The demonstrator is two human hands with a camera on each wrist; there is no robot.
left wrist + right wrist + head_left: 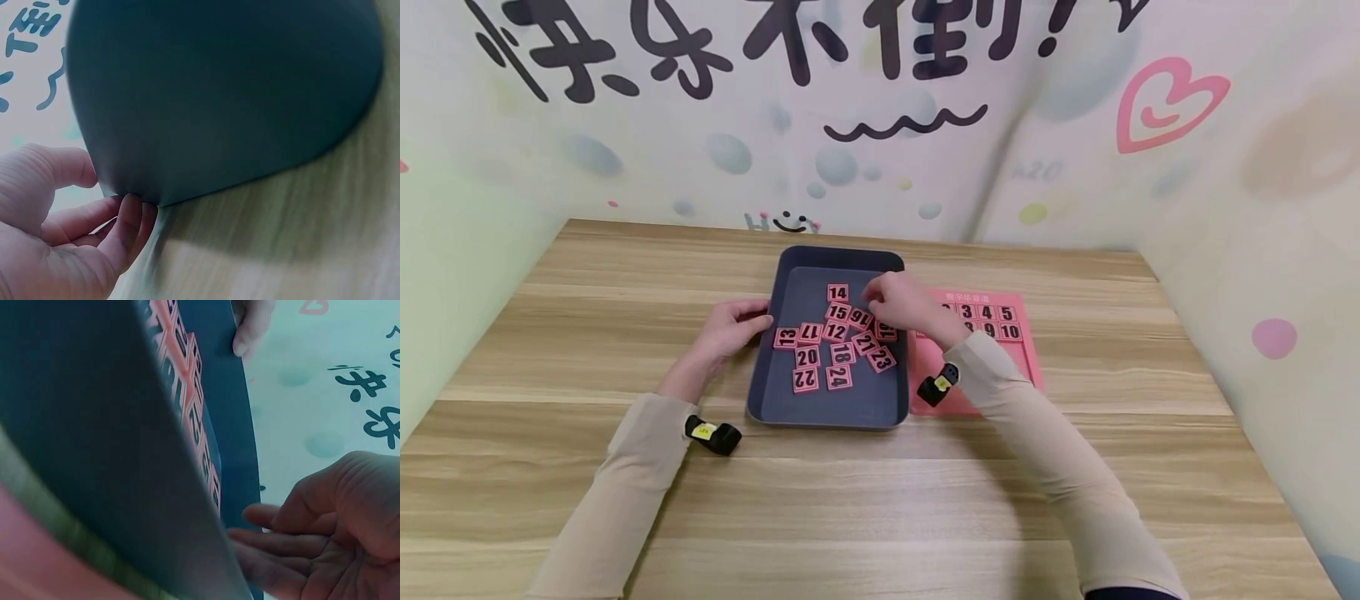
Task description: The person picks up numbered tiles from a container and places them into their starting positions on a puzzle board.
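Note:
My left hand [730,327] holds the left edge of a dark blue-grey tray [827,410], thumb at the rim and fingers against the outer wall. In the left wrist view, the tray's wall [219,112] fills the space beyond these fingers. Several pink number tiles lie scattered in the tray, among them tile 14 [838,292], tile 20 [807,357] and tile 24 [839,377]. My right hand [912,302] reaches over the tray's right rim, fingertips close to tile 16 [860,318]. In the right wrist view its fingers [281,562] are loosely extended, with nothing visible between them.
Right of the tray lies a pink number board [1028,358] with tiles in its upper rows, partly covered by my right forearm. Both rest on a wood-grain table [625,358]. Behind it stands a printed wall [1060,167].

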